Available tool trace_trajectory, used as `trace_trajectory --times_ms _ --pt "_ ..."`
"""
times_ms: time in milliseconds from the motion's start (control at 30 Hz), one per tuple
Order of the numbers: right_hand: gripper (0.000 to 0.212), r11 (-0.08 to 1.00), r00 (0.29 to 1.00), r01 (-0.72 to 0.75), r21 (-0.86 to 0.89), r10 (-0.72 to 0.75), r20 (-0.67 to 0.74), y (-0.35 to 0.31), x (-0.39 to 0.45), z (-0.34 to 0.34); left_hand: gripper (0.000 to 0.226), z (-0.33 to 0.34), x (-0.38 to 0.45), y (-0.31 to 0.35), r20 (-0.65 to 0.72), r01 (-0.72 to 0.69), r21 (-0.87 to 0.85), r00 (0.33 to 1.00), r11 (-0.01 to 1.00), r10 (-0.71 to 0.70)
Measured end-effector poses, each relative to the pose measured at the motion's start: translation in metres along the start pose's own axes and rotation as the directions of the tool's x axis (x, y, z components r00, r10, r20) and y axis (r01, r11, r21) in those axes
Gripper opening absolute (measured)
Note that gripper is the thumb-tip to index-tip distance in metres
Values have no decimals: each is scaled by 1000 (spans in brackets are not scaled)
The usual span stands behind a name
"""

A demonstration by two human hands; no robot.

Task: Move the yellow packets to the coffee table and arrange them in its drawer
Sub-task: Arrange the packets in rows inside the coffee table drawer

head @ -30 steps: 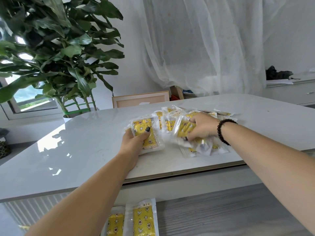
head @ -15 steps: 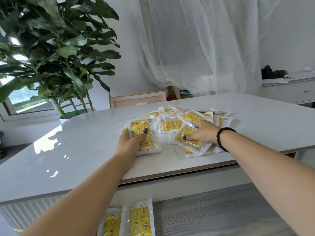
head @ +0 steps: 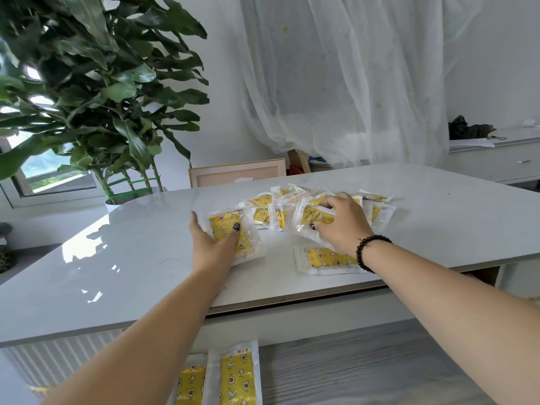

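Note:
Several yellow packets in clear wrappers lie heaped on the white coffee table. My left hand holds a small stack of packets at the heap's left end, thumb on top and fingers along its left side. My right hand lies on the heap's right half, with fingers curled over and thumb pinching a raised packet. A single packet lies flat near the front edge, partly under my right wrist. Below the tabletop the open drawer holds two packets side by side at its left.
A big potted plant stands behind the table's left corner. A framed picture leans against the wall behind the table, under a white curtain. A white sideboard stands at the far right.
My right hand has moved back over the heap and lifted another packet, leaving one packet flat near the front edge. My left hand has kept its hold on the stack.

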State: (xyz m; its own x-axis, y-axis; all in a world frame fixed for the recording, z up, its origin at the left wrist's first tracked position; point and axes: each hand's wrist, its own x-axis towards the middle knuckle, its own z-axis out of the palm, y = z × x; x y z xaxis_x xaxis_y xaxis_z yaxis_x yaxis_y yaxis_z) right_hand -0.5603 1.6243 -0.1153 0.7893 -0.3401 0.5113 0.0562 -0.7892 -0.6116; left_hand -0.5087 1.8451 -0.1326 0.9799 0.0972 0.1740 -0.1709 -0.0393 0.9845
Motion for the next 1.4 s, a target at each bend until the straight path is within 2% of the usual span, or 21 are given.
trace_trajectory --times_ms 67,133,200,267,333,433,500,567,633,700,733,833,900,967,1067,1167,1267,1333,1400 --pt "22 992 995 -52 113 60 -75 -5 -1 -6 92 -5 -4 2 -42 -29 34 999 999 30" --pt "17 946 982 -133 297 167 -93 -13 -3 -15 73 -8 -14 6 -38 -52 71 998 996 55" --pt "19 817 952 -244 522 305 -32 -22 -8 -25 42 -10 -27 13 15 -67 130 998 989 66" --pt "41 625 900 -345 700 432 58 -32 -19 -32 26 -13 -44 23 91 -61 156 995 986 47" --pt "59 523 871 -401 752 473 135 -42 -33 -38 27 -16 -63 36 162 -48 125 986 991 27" --pt "52 497 872 -437 749 438 218 -65 -61 -51 29 -24 -94 63 239 -32 117 971 993 3" --pt "64 460 870 -459 760 404 282 -84 -79 -60 25 -33 -116 81 272 17 100 961 995 -44" --pt "67 446 876 -464 765 361 320 -102 -96 -69 16 -44 -139 95 302 66 95 949 993 -92" --pt "51 447 879 -466 764 331 342 -118 -116 -79 16 -54 -164 105 332 81 109 936 991 -113" --pt "29 467 886 -458 756 309 346 -131 -139 -88 26 -62 -185 113 370 103 96 920 990 -131" --pt "26 470 886 -458 754 309 345 -135 -150 -89 31 -66 -193 115 378 110 92 916 990 -137" --pt "53 503 886 -461 731 309 346 -144 -182 -98 29 -77 -212 117 381 114 116 912 987 -150" --pt "58 540 890 -455 708 298 344 -145 -195 -107 30 -85 -220 120 388 113 131 909 985 -156" --pt "53 561 888 -459 688 293 354 -143 -202 -119 28 -93 -224 122 381 116 141 910 983 -162" --pt "26 597 903 -429 678 305 303 -136 -208 -135 26 -105 -226 124 343 122 188 921 974 -182" --pt "32 571 889 -448 688 368 273 -130 -212 -147 24 -117 -227 126 313 128 242 928 962 -202" --pt "34 522 866 -494 695 364 343 -127 -212 -158 24 -123 -226 126 306 117 275 930 954 -203" --pt "47 521 857 -513 683 268 440 -130 -213 -165 24 -125 -224 124 322 108 285 925 952 -201" --pt "54 575 834 -511 639 150 532 -137 -216 -172 25 -127 -223 123 349 92 296 916 951 -197"
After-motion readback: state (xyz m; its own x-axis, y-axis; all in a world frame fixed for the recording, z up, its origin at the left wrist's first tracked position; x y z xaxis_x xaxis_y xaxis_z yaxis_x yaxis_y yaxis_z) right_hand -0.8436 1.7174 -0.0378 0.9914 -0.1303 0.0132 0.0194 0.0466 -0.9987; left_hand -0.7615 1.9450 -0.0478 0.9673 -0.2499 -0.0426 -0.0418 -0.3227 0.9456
